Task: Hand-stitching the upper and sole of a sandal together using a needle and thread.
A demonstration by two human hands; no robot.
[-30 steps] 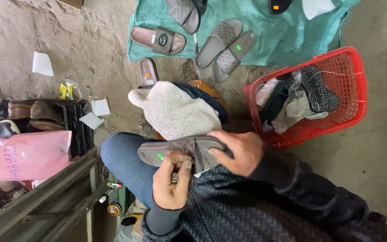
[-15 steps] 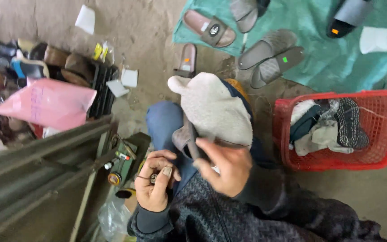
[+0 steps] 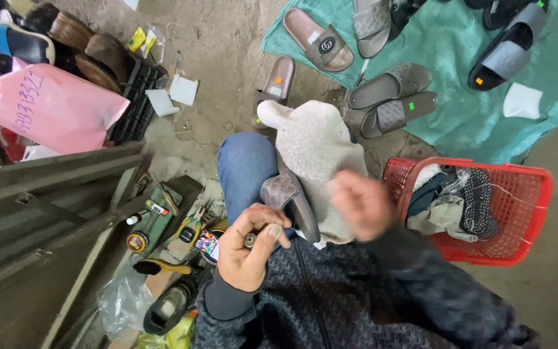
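Right hand (image 3: 361, 203), blurred, has let go of the sandal (image 3: 290, 201); left hand (image 3: 250, 249) pinches, perhaps, a cap (image 3: 250, 240).

Pink plastic package (image 3: 50, 106) far left with handwriting, yellow packet (image 3: 138, 40) beyond it, small green and orange stickers (image 3: 412, 105) on sandals far right

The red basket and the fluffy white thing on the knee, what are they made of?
The red basket looks like moulded plastic: a stiff open lattice with a smooth, slightly shiny rim. The fluffy white cloth draped over the knee looks like fleece or towelling, matte with a nubbly pile; which of the two I cannot tell.
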